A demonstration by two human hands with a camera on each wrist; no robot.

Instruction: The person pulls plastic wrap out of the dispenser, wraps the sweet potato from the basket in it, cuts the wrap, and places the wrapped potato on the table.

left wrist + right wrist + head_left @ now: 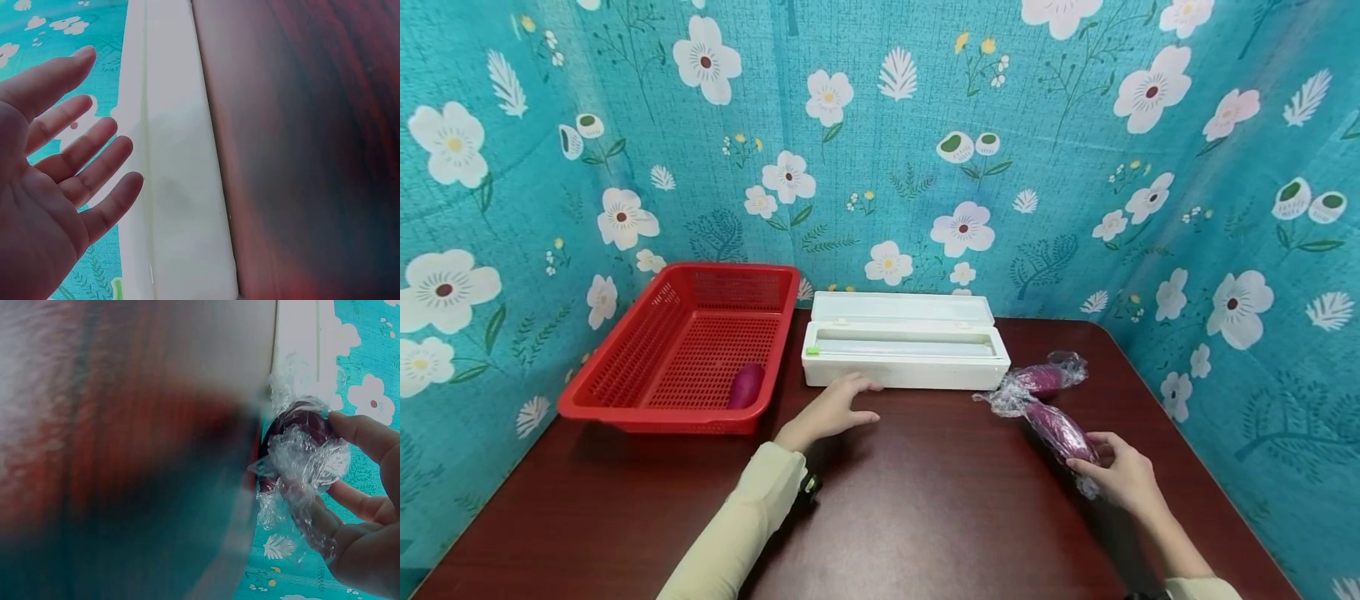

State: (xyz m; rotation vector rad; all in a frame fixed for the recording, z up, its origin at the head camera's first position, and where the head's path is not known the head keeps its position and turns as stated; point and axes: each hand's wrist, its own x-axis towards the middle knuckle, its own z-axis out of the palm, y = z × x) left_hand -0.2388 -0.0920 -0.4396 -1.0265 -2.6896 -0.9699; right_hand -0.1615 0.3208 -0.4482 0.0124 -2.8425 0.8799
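Observation:
My right hand [1126,473] holds one end of a purple sweet potato [1062,431] wrapped in clear plastic film, thumb on one side and fingers on the other. Loose crumpled film [306,456] sticks out at its end in the right wrist view. A second wrapped sweet potato [1037,380] lies just behind it, by the right end of the white cling film box [910,375]. That box stands with its lid up and a film roll inside. My left hand [833,410] is in front of the box, its fingers spread and holding nothing.
At the left stands a red plastic basket [655,414] with one unwrapped purple sweet potato [747,386] in its near right corner. A green slider [812,351] sits at the box's left end. Flowered teal cloth [865,167] surrounds the dark wooden table [925,517].

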